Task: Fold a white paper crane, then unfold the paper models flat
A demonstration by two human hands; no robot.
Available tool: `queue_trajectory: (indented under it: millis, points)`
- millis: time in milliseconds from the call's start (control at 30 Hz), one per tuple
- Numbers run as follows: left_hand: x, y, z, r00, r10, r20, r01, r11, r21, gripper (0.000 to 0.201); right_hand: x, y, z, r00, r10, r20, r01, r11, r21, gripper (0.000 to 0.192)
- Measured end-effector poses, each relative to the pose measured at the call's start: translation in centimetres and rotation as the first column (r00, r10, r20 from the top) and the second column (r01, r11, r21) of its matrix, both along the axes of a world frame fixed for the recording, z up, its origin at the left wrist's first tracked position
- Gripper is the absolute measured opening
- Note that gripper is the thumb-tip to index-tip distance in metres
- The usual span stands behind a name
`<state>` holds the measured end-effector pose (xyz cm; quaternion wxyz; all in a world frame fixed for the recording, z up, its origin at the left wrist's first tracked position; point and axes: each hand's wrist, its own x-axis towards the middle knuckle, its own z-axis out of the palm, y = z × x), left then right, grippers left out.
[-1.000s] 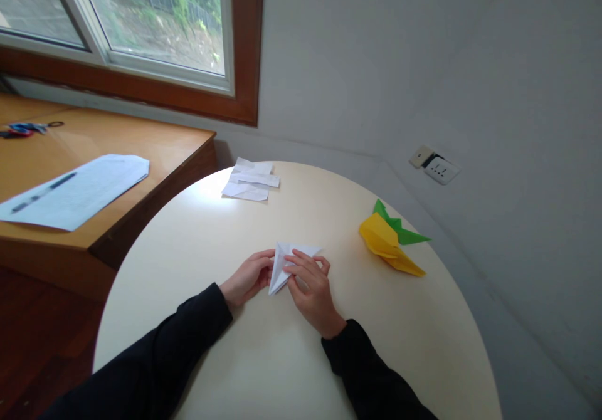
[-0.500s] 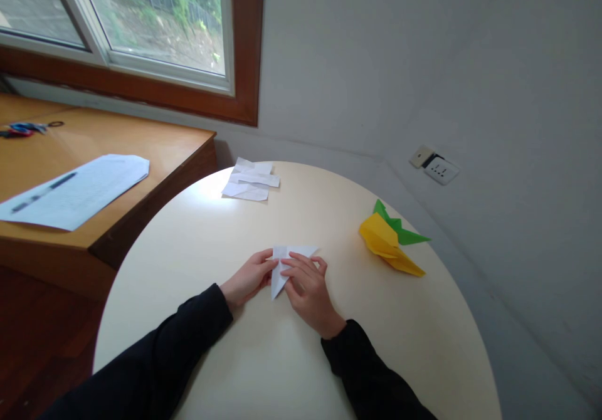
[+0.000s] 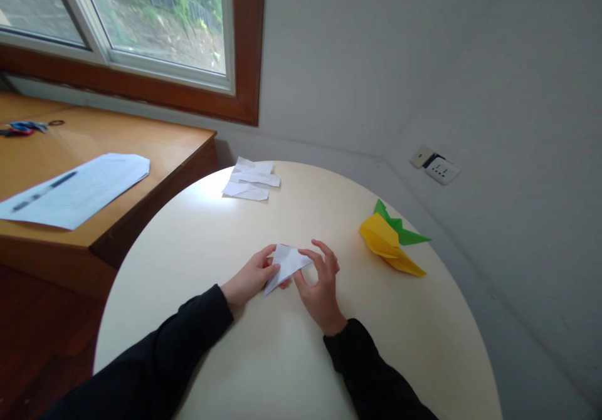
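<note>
A round, cream-white table [image 3: 399,345] fills the foreground, its near edge cut off by the bottom of the view. To the left, an orange-brown wooden desk [image 3: 164,139] runs out of view; on it lie white paper sheets [image 3: 103,178] with a dark pen, and blue and red scissors [image 3: 28,128], blurred and partly cut off.

2 bare hands in black sleeves meet near the table's middle. The left hand [image 3: 251,277] pinches, thumb above and fingers below; most of those fingers are hidden. The right hand [image 3: 322,291] is loosely spread, thumb and index finger at the paper's right end, other fingers raised and curled; whether these 2 digits grip it, I cannot tell.

Well to the right sits a yellow and green folded-paper shape [image 3: 380,238].

Between the hands is a small, white, triangular folded paper [image 3: 288,260], its point towards the wearer; its underside and inner folds are hidden.
</note>
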<state>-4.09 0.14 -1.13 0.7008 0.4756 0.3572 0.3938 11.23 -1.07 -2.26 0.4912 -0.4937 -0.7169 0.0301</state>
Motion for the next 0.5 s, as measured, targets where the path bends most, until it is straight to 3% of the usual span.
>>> queue_trajectory:
  millis: [233, 500]
  points:
    - [0.26, -0.29, 0.96, 0.997, 0.015, -0.075, -0.012, 0.999, 0.033, 0.039, 0.01, -0.03, 0.21, 0.998, 0.051, -0.04, -0.051, 0.999, 0.001, 0.025]
    - [0.43, -0.47, 0.36, 0.988, 0.094, -0.119, -0.085, 0.994, 0.073, 0.049, 0.01, 0.07, 0.03, 0.998, 0.048, -0.032, -0.047, 0.999, 0.013, 0.013]
